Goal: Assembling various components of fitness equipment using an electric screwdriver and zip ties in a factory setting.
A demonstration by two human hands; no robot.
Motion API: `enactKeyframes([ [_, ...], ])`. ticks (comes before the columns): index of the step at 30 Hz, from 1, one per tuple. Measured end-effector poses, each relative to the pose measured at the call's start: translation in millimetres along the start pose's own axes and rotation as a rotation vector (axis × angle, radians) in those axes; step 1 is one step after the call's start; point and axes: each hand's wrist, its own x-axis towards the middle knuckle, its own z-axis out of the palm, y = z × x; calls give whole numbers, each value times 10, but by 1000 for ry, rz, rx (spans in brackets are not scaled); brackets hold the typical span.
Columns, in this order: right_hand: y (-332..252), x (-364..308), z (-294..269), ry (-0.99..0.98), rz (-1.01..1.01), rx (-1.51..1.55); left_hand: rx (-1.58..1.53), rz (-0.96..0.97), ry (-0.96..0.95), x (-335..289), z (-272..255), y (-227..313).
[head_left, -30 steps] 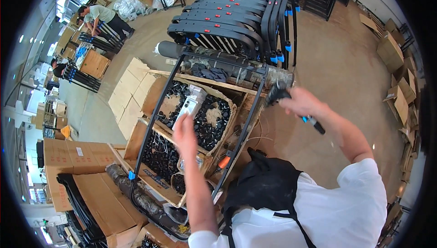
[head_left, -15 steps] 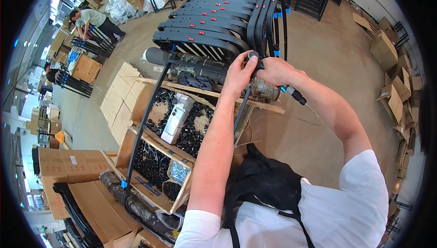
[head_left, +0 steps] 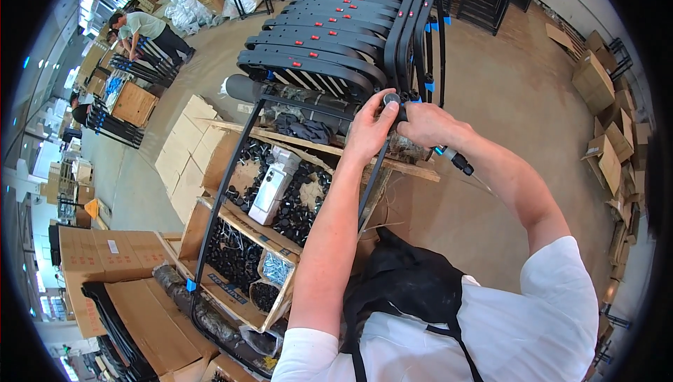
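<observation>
My right hand (head_left: 433,124) is closed around a dark air-powered driver (head_left: 391,99), whose round end faces up. Its hose fitting (head_left: 457,160) sticks out below my right wrist, with a thin hose trailing off. Fingers and thumb of my left hand (head_left: 371,128) wrap the tool's round end from the left; whether they also grip the frame is hidden. Both hands are at the far right corner of a black tubular frame (head_left: 223,196), which lies across a carton and padded rolls. The tool's working tip is hidden behind my hands.
Beneath the frame, an open carton (head_left: 280,312) holds black plastic parts, silver screws and a white phone-like device (head_left: 272,189). Beyond my hands stand dark curved panels (head_left: 312,63) in a row. Cartons (head_left: 593,82) line the right wall. A person (head_left: 144,26) bends over frames far left.
Both hands and the driver have come slightly lower and nearer to me. The frame and carton stay where they were.
</observation>
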Motion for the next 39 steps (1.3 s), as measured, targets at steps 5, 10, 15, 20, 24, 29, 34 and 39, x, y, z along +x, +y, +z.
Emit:
enactKeyframes([
  [5,21,34,59,-36,21,23,9,14,7,-14,-3,-41],
  [10,-108,26,23,-111,112,29,-3,-14,-1,-36,-55,-93],
  [15,177,281,233,-122,91,277,-15,5,-48,10,-30,-143],
  [20,-30,199,137,-114,178,273,-68,7,-78,32,-105,-148],
  [24,51,237,181,-100,170,339,-133,31,-105,94,-81,-175],
  [29,-89,252,186,-56,211,389,-65,42,-75,153,-135,-136],
  [34,-826,270,168,7,77,594,-233,275,22,193,-661,31],
  [39,-1788,1015,122,48,-189,389,-432,128,105,323,-1700,448],
])
